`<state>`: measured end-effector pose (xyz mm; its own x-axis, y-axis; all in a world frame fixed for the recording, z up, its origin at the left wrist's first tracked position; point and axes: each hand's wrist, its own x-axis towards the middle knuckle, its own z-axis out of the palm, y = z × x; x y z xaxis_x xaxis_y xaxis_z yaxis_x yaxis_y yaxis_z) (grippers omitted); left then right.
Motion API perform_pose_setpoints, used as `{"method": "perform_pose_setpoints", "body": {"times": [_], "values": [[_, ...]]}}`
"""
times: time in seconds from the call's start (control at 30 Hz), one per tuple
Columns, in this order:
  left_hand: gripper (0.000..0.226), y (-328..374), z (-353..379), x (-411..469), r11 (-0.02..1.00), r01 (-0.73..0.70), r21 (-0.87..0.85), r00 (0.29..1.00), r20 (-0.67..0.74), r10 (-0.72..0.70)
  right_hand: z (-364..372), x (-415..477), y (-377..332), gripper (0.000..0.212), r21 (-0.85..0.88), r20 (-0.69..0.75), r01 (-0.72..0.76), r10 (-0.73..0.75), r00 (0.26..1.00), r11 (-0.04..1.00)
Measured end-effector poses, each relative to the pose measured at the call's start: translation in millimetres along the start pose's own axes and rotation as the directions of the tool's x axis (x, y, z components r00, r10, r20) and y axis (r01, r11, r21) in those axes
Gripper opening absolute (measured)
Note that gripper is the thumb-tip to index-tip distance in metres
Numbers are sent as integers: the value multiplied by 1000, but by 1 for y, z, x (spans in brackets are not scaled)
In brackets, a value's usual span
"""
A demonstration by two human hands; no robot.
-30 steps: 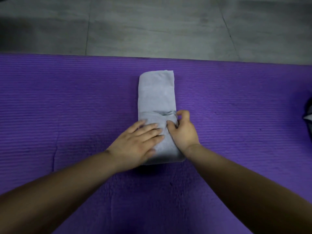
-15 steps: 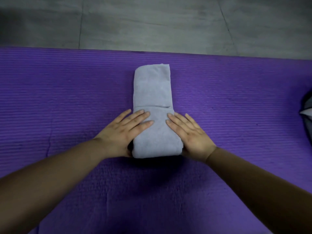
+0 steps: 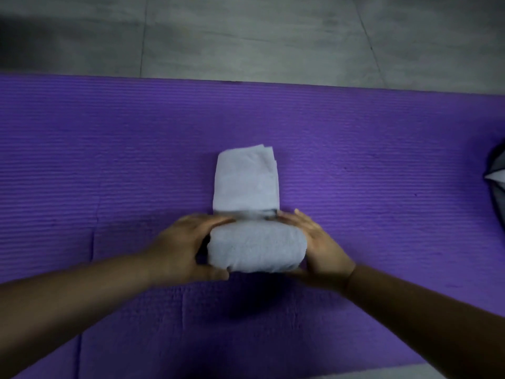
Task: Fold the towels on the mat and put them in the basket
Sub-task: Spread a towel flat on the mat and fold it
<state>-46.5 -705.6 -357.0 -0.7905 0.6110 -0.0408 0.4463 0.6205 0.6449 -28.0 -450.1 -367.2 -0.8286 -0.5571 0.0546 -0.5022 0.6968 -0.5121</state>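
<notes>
A light grey towel (image 3: 247, 184) lies folded into a narrow strip on the purple mat (image 3: 109, 160). Its near end is lifted off the mat into a thick fold. My left hand (image 3: 183, 244) grips the left side of that fold, thumb below and fingers over the top. My right hand (image 3: 319, 242) holds the right side, fingers reaching along the back of the fold. The far half of the towel stays flat on the mat.
Grey tiled floor (image 3: 246, 36) runs beyond the mat's far edge. A dark object with a pale patch (image 3: 496, 181) shows at the right edge, cut off by the frame. Bare mat stretches to either side of the towel.
Both hands went from pressing flat on the towel's near end to gripping its sides. The near end has risen off the mat and curled toward the far end.
</notes>
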Motion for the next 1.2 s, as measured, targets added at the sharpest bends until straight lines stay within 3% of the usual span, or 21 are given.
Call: {"method": "perform_pose_setpoints", "body": {"times": [0.13, 0.2, 0.27, 0.3, 0.37, 0.43, 0.5, 0.57, 0.73, 0.87, 1.03, 1.2], "values": [[85, 23, -9, -9, 891, 300, -341, 954, 104, -281, 7, -20, -23, 59, 154, -79, -106, 119, 990, 982], [82, 26, -11, 5, 805, 350, -480, 925, 41, -379, -1, -9, -27, 83, 186, -35, -232, 242, 970, 955], [56, 26, -11, 22, 714, 348, -607, 878, -56, -476, -12, 10, -29, 104, 324, 38, -409, 420, 907, 853], [42, 25, -10, 30, 669, 346, -658, 846, -90, -526, -14, 20, -27, 97, 367, 62, -466, 479, 876, 805], [31, 22, -12, 47, 609, 366, -704, 775, -132, -618, -20, 43, -21, 59, 388, 100, -575, 587, 803, 720], [37, 19, -13, 59, 598, 413, -687, 737, -133, -662, -24, 64, -15, 41, 373, 87, -661, 685, 723, 651], [57, 20, -11, 67, 558, 455, -694, 717, -86, -692, -21, 77, -8, 42, 382, 83, -716, 750, 656, 584], [72, 21, -5, 69, 501, 483, -718, 687, -44, -726, -17, 84, -6, 43, 368, 101, -748, 776, 622, 552], [81, 11, -3, 75, 408, 533, -741, 589, -22, -808, -14, 95, -3, 44, 442, 139, -764, 805, 576, 470], [72, 12, -10, 77, 473, 517, -714, 671, -6, -742, -21, 96, -5, 28, 618, 98, -671, 806, 584, 410], [102, 6, -22, 76, 524, 469, -711, 771, 40, -636, -26, 82, -11, 71, 782, 205, -559, 733, 648, 275], [87, 8, -31, 79, 545, 433, -718, 844, 110, -526, -33, 69, -11, 43, 816, 211, -515, 694, 688, 262]]}}
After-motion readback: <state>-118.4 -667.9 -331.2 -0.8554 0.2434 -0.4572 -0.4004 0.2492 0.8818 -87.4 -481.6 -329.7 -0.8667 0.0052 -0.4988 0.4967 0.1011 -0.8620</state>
